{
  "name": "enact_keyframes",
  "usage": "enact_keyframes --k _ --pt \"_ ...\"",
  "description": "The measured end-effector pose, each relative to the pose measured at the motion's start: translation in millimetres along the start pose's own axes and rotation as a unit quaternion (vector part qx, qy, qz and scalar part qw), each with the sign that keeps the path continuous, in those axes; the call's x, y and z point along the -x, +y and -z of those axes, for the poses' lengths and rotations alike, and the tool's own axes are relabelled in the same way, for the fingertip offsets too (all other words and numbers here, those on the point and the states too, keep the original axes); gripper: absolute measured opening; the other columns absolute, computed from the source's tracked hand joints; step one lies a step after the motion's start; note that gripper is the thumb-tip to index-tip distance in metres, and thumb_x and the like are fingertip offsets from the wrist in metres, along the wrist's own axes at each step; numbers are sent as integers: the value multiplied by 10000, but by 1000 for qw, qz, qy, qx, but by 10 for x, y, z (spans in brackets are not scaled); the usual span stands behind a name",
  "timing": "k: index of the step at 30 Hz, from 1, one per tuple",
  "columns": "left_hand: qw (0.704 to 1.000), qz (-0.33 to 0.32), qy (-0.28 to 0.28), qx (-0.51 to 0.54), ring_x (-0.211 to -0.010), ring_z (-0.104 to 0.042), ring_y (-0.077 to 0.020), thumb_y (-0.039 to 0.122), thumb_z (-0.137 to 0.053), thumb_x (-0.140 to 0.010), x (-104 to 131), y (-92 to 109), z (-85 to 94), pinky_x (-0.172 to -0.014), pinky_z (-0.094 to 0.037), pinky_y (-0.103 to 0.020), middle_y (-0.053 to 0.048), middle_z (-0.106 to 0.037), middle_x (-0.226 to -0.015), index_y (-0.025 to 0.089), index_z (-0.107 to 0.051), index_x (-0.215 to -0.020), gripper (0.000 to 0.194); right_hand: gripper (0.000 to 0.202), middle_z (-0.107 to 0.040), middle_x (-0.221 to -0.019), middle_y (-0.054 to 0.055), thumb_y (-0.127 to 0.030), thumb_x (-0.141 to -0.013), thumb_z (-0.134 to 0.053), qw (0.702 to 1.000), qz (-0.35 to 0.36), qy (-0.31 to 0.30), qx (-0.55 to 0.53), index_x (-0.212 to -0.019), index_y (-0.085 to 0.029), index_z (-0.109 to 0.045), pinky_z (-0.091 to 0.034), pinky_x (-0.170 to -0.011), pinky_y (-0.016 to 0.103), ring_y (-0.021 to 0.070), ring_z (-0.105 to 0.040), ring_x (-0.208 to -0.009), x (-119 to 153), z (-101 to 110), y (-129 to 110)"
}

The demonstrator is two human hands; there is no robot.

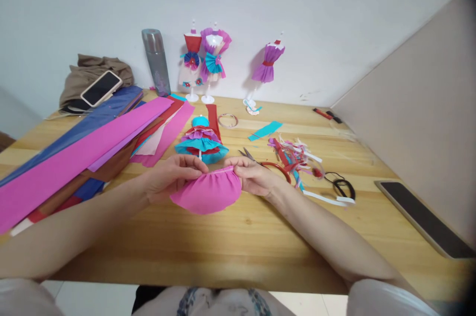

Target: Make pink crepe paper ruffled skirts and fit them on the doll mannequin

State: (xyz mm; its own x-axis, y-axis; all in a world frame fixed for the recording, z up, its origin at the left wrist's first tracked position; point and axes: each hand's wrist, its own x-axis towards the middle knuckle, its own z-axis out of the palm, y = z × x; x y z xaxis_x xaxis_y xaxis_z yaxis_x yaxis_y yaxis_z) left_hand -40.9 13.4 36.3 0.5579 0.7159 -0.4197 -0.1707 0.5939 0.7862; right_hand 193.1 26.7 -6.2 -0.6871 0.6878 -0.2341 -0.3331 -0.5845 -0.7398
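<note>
A pink piece of crepe paper (210, 194), gathered along its top edge and flaring out below, is stretched between my hands above the table. My left hand (178, 174) pinches the left end of the gathered edge. At the opposite end, my right hand (253, 174) grips it between thumb and fingers. Just beyond lies a small dress form (201, 137) dressed in turquoise, red and purple ruffles. Scissors (277, 166) with orange handles lie behind my right hand, partly hidden by it.
Long crepe paper strips (92, 140) cover the left side. Dressed mannequins (192, 60) and a bottle (155, 60) stand by the wall. Paper scraps (293, 157), a black cord loop (344, 188) and a dark flat device (420, 217) lie to the right. A phone (101, 88) rests on brown cloth.
</note>
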Motion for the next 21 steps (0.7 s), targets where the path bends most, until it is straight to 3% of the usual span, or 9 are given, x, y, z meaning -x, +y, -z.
enact_keyframes --k 6,14,21 --pt "1000 -3 14 -18 -537 -599 -84 222 -875 -591 10 3 9 -512 -432 -181 -1 -675 -649 136 -718 -745 236 400 -705 -726 15 -363 -546 -919 1000 -3 -3 6 -810 -155 -702 -524 -613 202 108 -657 -624 -9 41 18" --pt "977 -136 44 -156 -580 -532 -80 251 -832 -684 -31 -18 70 -538 -376 -183 32 -586 -624 181 -745 -859 208 250 -699 -678 6 -278 -603 -886 999 14 30 33 -735 -157 -711 -519 -601 185 91 -639 -587 3 2 -45" --pt "991 -61 57 -108 -624 -577 -96 391 -836 -675 13 44 41 -556 -425 -191 -16 -669 -750 162 -749 -857 305 252 -685 -636 -11 -292 -607 -890 997 34 50 44 -701 -144 -709 -502 -567 156 68 -618 -553 0 -42 -47"
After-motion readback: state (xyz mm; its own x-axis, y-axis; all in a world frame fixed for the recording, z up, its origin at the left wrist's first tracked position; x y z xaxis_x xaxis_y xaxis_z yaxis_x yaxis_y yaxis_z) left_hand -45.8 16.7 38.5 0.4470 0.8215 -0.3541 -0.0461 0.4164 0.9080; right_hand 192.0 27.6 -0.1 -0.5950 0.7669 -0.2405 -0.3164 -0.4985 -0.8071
